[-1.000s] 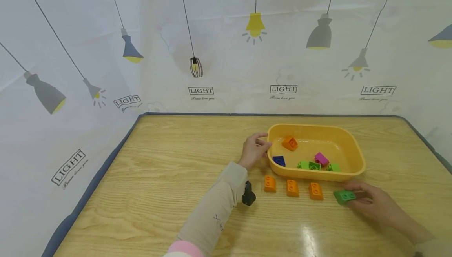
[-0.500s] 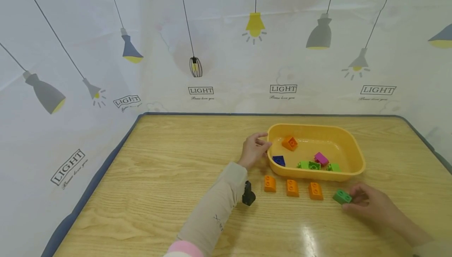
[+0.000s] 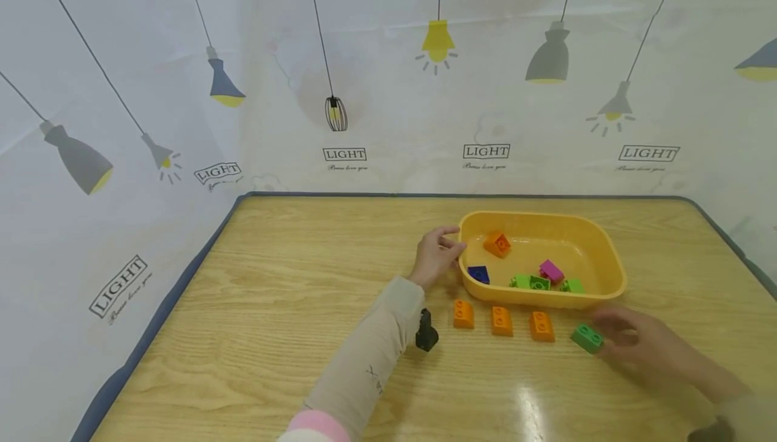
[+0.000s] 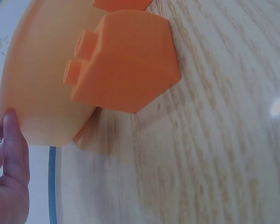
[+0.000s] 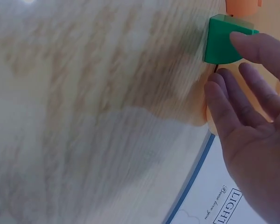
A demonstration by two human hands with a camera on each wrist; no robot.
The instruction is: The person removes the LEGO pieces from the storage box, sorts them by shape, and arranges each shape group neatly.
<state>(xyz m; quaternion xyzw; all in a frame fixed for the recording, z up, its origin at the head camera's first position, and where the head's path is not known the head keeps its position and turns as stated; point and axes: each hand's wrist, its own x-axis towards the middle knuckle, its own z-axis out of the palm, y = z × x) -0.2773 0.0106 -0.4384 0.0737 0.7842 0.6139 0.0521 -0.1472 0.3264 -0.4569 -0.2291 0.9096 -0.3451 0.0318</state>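
Fingers (image 5: 222, 109) of the right hand (image 3: 646, 344) spread beside a green block (image 3: 587, 338); parted left fingers (image 4: 14, 154) touch the tray (image 3: 516, 296) behind three orange blocks (image 3: 501, 321).

Left grip (image 4: 11, 175) at tray (image 4: 44, 74), orange block (image 4: 130, 60) nearby

Beige L slv (image 3: 364, 351) w/ pink band (image 3: 320, 422)

Tub (image 3: 543, 299), bricks (image 3: 501, 321) on wood-grain table (image 3: 303, 266)
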